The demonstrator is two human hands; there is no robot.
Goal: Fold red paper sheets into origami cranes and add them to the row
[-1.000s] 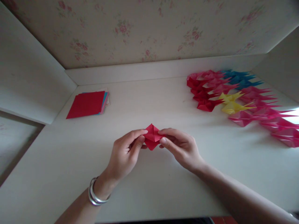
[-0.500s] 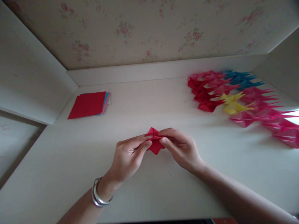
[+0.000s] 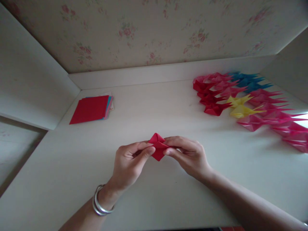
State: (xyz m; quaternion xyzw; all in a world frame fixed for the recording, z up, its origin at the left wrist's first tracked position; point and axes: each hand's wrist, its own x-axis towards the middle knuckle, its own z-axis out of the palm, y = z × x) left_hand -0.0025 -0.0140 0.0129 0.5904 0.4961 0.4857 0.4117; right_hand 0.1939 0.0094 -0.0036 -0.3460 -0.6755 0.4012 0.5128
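Observation:
Between my two hands is a small piece of folded red origami paper (image 3: 158,153), with one point toward the wall and another toward me. My left hand (image 3: 131,162) pinches its left side between thumb and fingers; silver bangles circle that wrist. On the right side, my right hand (image 3: 190,154) grips the paper, thumb below and index finger above. A raised fold runs across the middle of the paper between the fingertips. The other fingers of both hands are curled and partly hidden.
At the left lies a stack of square coloured paper (image 3: 90,109), red on top. Rows of finished folded paper shapes, red (image 3: 215,108), yellow (image 3: 244,111), blue (image 3: 255,86) and pink (image 3: 251,122), stand on the white table (image 3: 154,199) at the right. A floral wall rises behind.
Both hands have shifted slightly left and toward me with the red paper. My right fingers have slid along its edge, and the upper flap shows a little more openly.

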